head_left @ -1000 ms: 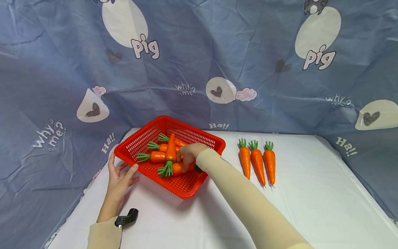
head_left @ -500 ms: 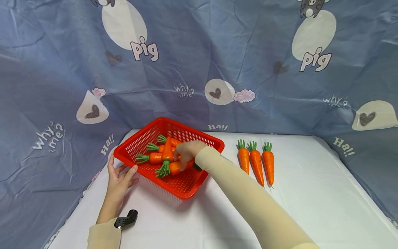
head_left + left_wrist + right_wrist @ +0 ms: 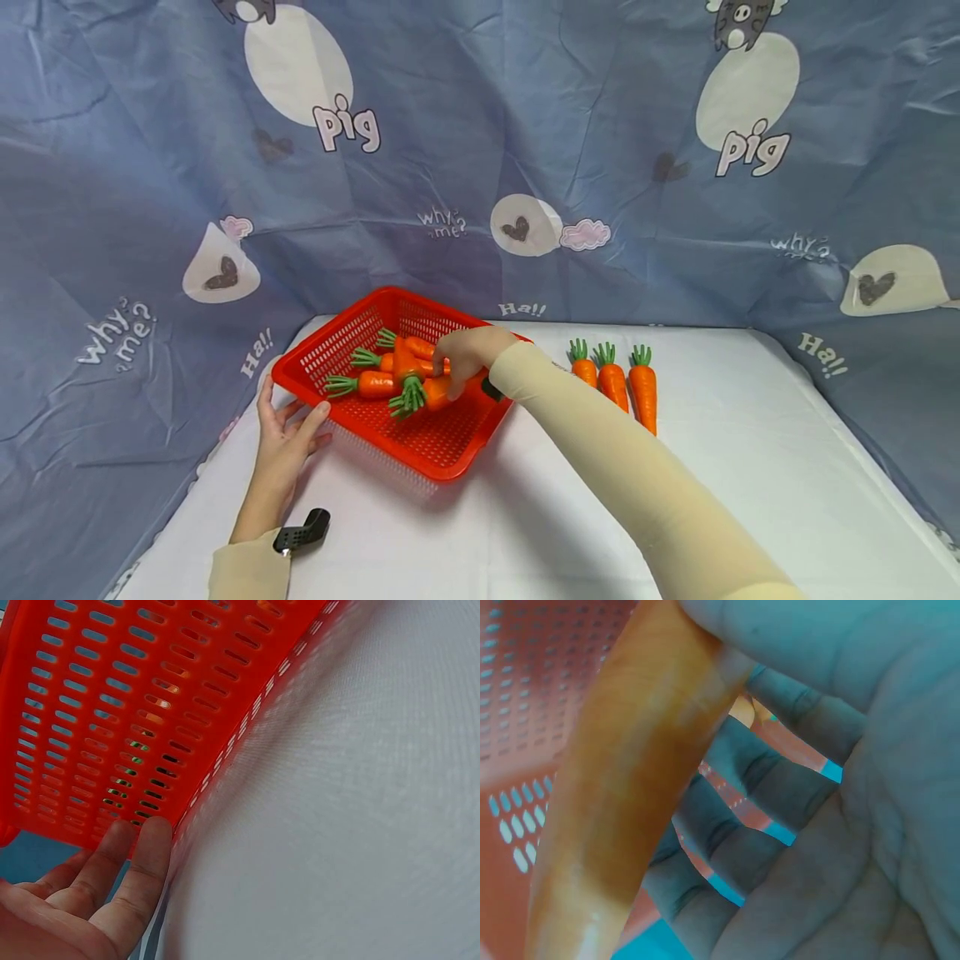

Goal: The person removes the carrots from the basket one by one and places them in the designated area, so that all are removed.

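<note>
A red plastic basket (image 3: 420, 458) with slotted walls stands on the white cloth, several orange carrots (image 3: 375, 384) with green tops inside. At its left corner my left hand (image 3: 283, 446) holds the basket, thumb at the front rim and fingers against the outside. The left wrist view shows fingertips (image 3: 152, 836) touching the slotted wall. My right hand (image 3: 467, 354) reaches over the basket and grips a carrot (image 3: 622, 787) between thumb and fingers. In the head view, that carrot's tapered end is hidden by the hand. Another carrot (image 3: 403, 360) lies crosswise over the others, beside the gripped one.
Right of the basket, 3 carrots (image 3: 642, 383) lie side by side on the white cloth (image 3: 735, 467), tops pointing away; my right forearm (image 3: 600, 450) covers part of them. A blue printed curtain (image 3: 630, 150) rises close behind the basket and along both sides.
My right hand has shifted slightly right and up with the gripped carrot, and its forearm now hides more of the loose carrots. The crosswise carrot has tilted. My left hand stays at the basket's corner.
</note>
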Motion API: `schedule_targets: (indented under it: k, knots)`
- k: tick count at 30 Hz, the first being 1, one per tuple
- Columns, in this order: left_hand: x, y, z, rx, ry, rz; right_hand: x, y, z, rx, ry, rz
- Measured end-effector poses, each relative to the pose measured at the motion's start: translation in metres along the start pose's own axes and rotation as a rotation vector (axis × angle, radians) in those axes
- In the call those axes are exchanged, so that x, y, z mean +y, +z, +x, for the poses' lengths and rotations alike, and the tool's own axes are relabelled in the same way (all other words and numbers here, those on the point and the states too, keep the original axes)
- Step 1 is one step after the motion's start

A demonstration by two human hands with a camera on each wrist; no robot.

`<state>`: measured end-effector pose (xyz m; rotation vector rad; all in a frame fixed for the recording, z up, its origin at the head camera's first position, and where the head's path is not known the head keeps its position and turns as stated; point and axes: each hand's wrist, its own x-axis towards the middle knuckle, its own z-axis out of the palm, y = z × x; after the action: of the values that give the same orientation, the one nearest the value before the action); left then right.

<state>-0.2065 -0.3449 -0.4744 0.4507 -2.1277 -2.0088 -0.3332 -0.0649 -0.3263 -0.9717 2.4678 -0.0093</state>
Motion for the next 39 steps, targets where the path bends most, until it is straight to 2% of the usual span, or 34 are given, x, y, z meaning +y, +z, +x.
schedule_targets:
  k: [10,19,29,34,39]
  knots:
    - [-0.001,0.0,0.0,-0.021,0.003,-0.013,0.017,-0.008,-0.014,0.001,0.007,-0.009]
    - [-0.002,-0.001,0.001,-0.012,0.014,-0.014,0.027,-0.013,-0.03,0.028,-0.024,-0.02]
    - [-0.001,0.001,-0.001,-0.013,0.023,-0.019,0.035,-0.016,-0.042,0.03,-0.028,0.052]
    - [0.0,0.001,-0.001,-0.013,0.021,-0.017,0.039,-0.019,-0.048,0.023,-0.008,0.055]
    - [-0.001,0.001,-0.001,-0.02,0.009,-0.024,0.043,-0.023,-0.055,0.022,-0.038,0.05]
